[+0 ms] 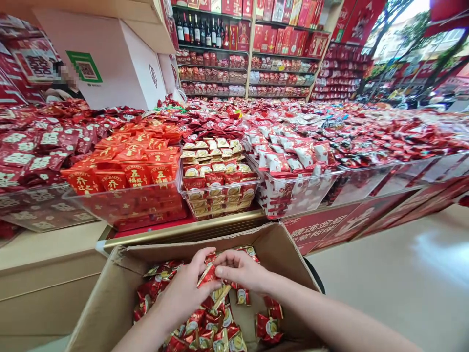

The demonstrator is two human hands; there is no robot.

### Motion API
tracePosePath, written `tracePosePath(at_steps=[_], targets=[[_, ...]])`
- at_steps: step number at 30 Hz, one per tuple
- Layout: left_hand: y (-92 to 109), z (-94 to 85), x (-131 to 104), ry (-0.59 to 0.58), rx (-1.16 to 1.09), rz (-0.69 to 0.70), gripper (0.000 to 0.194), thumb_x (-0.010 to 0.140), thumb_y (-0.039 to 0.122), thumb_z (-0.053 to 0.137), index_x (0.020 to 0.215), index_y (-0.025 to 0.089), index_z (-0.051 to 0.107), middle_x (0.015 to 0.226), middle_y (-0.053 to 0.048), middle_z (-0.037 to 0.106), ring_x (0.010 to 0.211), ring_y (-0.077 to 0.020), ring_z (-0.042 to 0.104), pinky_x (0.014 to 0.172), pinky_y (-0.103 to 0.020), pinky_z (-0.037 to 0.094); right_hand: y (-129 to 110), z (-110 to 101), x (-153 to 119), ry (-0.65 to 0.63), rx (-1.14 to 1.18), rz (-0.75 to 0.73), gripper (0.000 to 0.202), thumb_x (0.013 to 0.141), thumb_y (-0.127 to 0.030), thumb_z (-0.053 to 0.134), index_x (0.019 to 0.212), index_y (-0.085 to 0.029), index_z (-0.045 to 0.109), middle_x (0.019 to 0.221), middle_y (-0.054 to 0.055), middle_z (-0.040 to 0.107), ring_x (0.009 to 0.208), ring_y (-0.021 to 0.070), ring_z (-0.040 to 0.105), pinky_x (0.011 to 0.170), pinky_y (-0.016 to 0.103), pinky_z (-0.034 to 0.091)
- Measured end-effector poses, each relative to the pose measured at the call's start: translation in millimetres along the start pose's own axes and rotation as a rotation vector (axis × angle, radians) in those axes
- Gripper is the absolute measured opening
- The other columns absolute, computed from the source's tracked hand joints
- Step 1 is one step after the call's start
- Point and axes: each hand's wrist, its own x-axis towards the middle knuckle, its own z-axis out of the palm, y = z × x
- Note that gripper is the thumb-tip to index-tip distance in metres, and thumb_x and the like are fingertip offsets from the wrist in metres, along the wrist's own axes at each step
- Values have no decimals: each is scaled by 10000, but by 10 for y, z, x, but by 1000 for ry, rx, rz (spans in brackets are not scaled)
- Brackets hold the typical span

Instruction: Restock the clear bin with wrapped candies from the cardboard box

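Observation:
Both of my hands are inside an open cardboard box (289, 252), above loose candy packets (194, 320) in red and gold wrappers. My left hand (188, 281) has its thumb and fingers closed around a red candy packet (208, 275). From the other side, my right hand (244, 270) pinches the same packet with bent thumb and fingers. Part of the packet is hidden by the fingers; whether more packets sit behind it, I cannot tell. Just beyond the box stands a clear plastic bin (220, 188) with neat rows of matching red and gold packets.
Clear bins of orange-red packets (126, 171) and white-and-red packets (293, 159) flank the middle bin. A gold-edged ledge (183, 231) runs beneath them. Shelves with bottles (200, 30) and red boxes rise behind. A person (64, 85) is at the far left. Pale floor (388, 274) lies right.

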Motion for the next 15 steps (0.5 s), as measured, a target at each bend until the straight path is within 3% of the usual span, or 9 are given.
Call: tracePosePath(at_steps=[3, 6, 9, 12, 15], targets=[[30, 51, -29, -33, -70, 18, 540, 710, 248, 536, 1208, 213, 332, 787, -1, 635, 829, -186, 566, 779, -293, 385, 15, 16, 18, 5, -63, -41, 329, 577, -431, 660, 740, -149, 611, 600, -37, 526, 540, 63, 431, 551, 210, 349], [25, 92, -29, -38, -257, -7, 600, 716, 277, 540, 1240, 202, 257, 823, -10, 621, 749, -163, 574, 710, -283, 421, -1, 11, 23, 141, -73, -80, 310, 579, -433, 655, 678, -143, 607, 593, -27, 539, 529, 69, 425, 547, 219, 353], [8, 100, -13, -15, -372, -39, 634, 713, 259, 542, 1256, 181, 224, 703, 28, 592, 640, -140, 563, 608, -255, 426, -43, -11, 12, 201, -69, -94, 297, 593, -422, 646, 642, -139, 570, 555, -34, 508, 498, 62, 395, 505, 210, 331], [0, 67, -15, -21, -337, -27, 602, 711, 225, 539, 1247, 183, 268, 713, 25, 607, 661, -140, 569, 643, -256, 430, -102, -37, -5, 89, -155, -110, 233, 609, -338, 650, 707, -150, 553, 574, -46, 489, 509, 59, 393, 502, 201, 325], [-12, 25, -31, -49, -311, 25, 555, 718, 222, 533, 1230, 220, 319, 902, -17, 623, 823, -158, 573, 750, -261, 432, -252, -57, -50, 1, -403, -151, 167, 611, -255, 648, 709, -155, 558, 582, -49, 481, 521, 62, 392, 498, 197, 321]])
